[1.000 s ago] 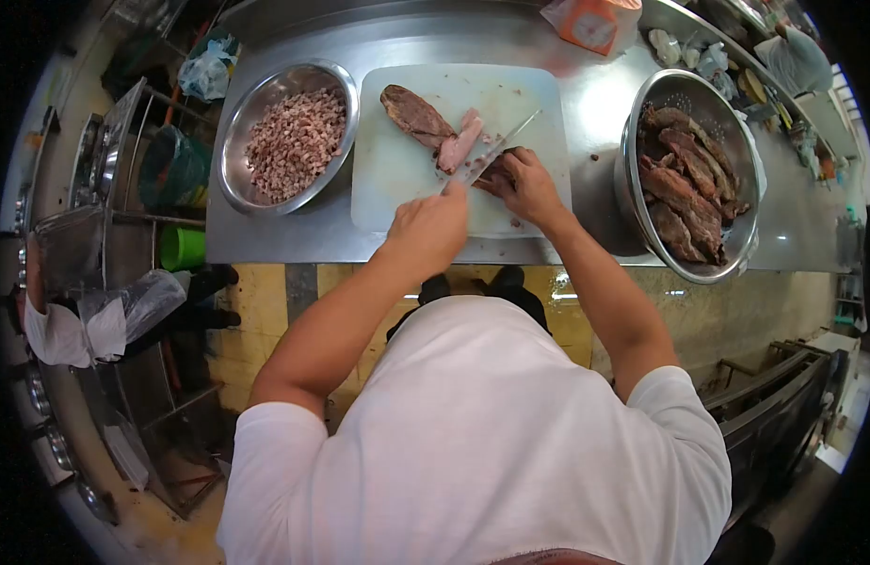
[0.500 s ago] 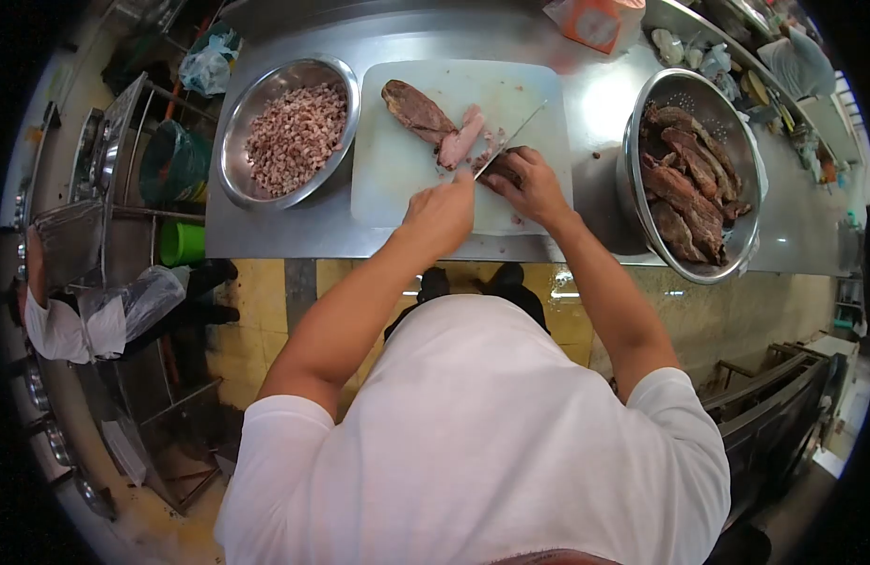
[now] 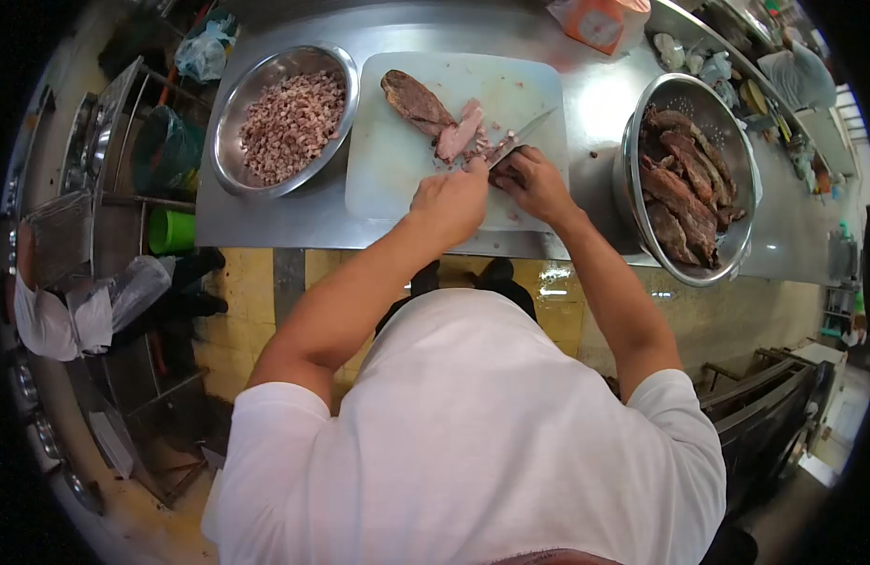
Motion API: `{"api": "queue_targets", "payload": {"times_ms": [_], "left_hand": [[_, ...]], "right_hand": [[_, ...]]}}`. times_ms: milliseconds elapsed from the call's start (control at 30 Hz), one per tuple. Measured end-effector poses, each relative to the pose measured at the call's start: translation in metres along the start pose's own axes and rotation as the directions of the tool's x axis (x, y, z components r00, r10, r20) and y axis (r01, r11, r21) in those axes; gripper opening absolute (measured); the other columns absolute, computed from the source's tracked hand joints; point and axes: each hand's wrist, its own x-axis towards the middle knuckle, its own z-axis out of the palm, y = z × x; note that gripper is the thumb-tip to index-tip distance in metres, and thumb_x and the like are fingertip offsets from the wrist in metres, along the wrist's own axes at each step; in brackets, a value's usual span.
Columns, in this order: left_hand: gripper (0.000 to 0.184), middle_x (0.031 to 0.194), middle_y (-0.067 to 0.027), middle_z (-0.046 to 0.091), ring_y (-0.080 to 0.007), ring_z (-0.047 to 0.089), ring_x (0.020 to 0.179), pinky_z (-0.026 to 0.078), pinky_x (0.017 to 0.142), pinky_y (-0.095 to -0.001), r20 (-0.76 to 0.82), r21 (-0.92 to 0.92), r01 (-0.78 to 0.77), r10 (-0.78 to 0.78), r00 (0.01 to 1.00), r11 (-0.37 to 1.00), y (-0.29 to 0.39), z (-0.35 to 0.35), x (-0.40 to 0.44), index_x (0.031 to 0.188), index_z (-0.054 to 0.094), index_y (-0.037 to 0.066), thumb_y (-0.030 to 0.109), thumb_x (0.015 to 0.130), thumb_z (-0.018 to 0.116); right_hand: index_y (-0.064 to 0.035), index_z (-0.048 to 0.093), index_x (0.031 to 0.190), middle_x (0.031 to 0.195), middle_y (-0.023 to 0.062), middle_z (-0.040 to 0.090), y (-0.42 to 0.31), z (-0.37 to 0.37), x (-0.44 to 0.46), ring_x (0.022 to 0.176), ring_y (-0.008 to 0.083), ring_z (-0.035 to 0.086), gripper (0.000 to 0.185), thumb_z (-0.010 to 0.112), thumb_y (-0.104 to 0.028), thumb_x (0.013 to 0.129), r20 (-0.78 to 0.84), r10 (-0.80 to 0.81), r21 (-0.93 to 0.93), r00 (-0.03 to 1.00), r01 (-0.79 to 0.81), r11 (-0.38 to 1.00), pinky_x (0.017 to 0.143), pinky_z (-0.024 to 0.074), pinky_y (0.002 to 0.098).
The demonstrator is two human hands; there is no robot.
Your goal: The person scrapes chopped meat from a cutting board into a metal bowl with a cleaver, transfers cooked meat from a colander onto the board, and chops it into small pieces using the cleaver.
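My left hand (image 3: 451, 200) is closed round the handle of a knife (image 3: 531, 129), its blade slanting up to the right over a white cutting board (image 3: 383, 179). My right hand (image 3: 540, 186) is beside the blade, its fingers curled down on a dark piece of meat that they mostly hide. Small cut bits (image 3: 496, 148) of meat lie along the blade. Left of them rests a larger browned piece of meat (image 3: 416, 101), with a pink cut piece (image 3: 461, 132) at its lower end.
A steel bowl (image 3: 226, 169) of diced meat stands left of the board. On the right, a steel colander (image 3: 633, 202) holds several long browned meat strips (image 3: 684, 198). An orange scale (image 3: 600, 25) sits at the back. Another person's white sleeve (image 3: 41, 320) shows at far left.
The knife blade has turned flatter and lies closer to the cut bits. My right hand's fingers have curled in more. The whole view has shifted slightly.
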Motion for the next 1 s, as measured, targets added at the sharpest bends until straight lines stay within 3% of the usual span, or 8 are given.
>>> {"api": "queue_targets", "payload": {"times_ms": [100,200,400,500,667,767,933,1000], "left_hand": [[0.017,0.092,-0.0316,0.071,-0.0497,0.071,0.090,0.052,0.081,-0.0611,0.047,0.056,-0.069,0.067,0.997,0.996,0.005,-0.026,-0.021,0.109,0.046,-0.003,0.003,0.093,0.048],[0.018,0.094,-0.0316,0.071,-0.0497,0.071,0.091,0.053,0.082,-0.0605,0.160,0.089,0.057,-0.071,0.985,0.994,0.004,-0.012,-0.029,0.111,0.046,-0.002,0.003,0.093,0.047],[0.020,0.093,-0.0318,0.071,-0.0494,0.070,0.091,0.052,0.082,-0.0600,0.041,0.047,-0.050,0.048,0.998,0.998,0.008,-0.020,-0.005,0.112,0.046,-0.003,0.003,0.093,0.047],[0.020,0.092,-0.0316,0.070,-0.0496,0.070,0.093,0.052,0.083,-0.0601,0.179,0.054,0.039,-0.048,0.983,0.998,0.006,-0.019,-0.024,0.112,0.046,-0.002,0.003,0.093,0.048],[0.019,0.095,-0.0314,0.072,-0.0490,0.071,0.094,0.054,0.083,-0.0575,0.043,0.036,-0.050,0.049,0.998,0.998,0.007,-0.009,0.012,0.110,0.050,-0.003,0.004,0.093,0.050],[0.028,0.093,-0.0300,0.071,-0.0492,0.070,0.093,0.053,0.083,-0.0592,0.107,0.031,-0.012,0.009,0.994,0.999,0.008,-0.025,-0.024,0.116,0.047,-0.003,-0.001,0.088,0.053],[0.029,0.094,-0.0301,0.071,-0.0492,0.070,0.093,0.053,0.083,-0.0592,0.060,0.010,-0.034,0.034,0.998,0.999,-0.001,0.004,0.013,0.115,0.048,-0.002,-0.001,0.088,0.055],[0.029,0.094,-0.0305,0.071,-0.0491,0.070,0.093,0.053,0.084,-0.0591,0.034,-0.005,-0.034,0.034,0.999,0.999,0.001,-0.005,0.013,0.115,0.048,-0.003,-0.002,0.087,0.055]], "right_hand": [[-0.0066,0.070,0.102,0.100,0.0129,0.065,-0.003,0.003,-0.003,0.101,0.0375,0.062,0.022,0.078,-0.007,0.081,-0.044,0.050,0.045,0.998,-0.048,0.998,0.089,0.0521,0.0461],[-0.0059,0.071,0.099,0.100,0.0125,0.066,-0.008,0.005,-0.006,0.101,0.0369,0.063,0.019,0.078,-0.007,0.081,-0.094,0.037,0.081,0.995,-0.030,0.996,0.088,0.0524,0.0457],[-0.0048,0.072,0.097,0.098,0.0117,0.068,-0.006,0.006,-0.006,0.095,0.0326,0.065,0.019,0.080,-0.004,0.080,-0.165,-0.050,-0.040,0.985,0.044,0.998,0.081,0.0546,0.0423],[-0.0051,0.073,0.096,0.098,0.0116,0.068,-0.008,0.012,-0.011,0.094,0.0323,0.064,0.018,0.081,-0.004,0.079,-0.222,-0.024,0.017,0.975,0.028,0.999,0.081,0.0540,0.0422],[-0.0061,0.073,0.098,0.100,0.0111,0.068,-0.007,0.009,-0.010,0.096,0.0329,0.064,0.020,0.081,-0.006,0.079,-0.170,-0.020,-0.018,0.985,0.017,1.000,0.084,0.0535,0.0425],[-0.0068,0.073,0.100,0.101,0.0106,0.068,-0.006,0.014,-0.014,0.098,0.0345,0.063,0.022,0.081,-0.009,0.079,-0.220,-0.011,-0.022,0.976,0.006,1.000,0.087,0.0535,0.0438],[-0.0075,0.072,0.107,0.105,0.0116,0.067,-0.008,0.010,-0.019,0.103,0.0368,0.062,0.027,0.079,-0.009,0.081,-0.200,-0.070,-0.059,0.977,0.060,0.996,0.089,0.0529,0.0460],[-0.0078,0.070,0.113,0.110,0.0136,0.065,-0.015,0.007,-0.020,0.107,0.0386,0.060,0.030,0.076,-0.007,0.083,-0.221,0.063,0.076,0.973,-0.047,0.996,0.090,0.0523,0.0471]]}}
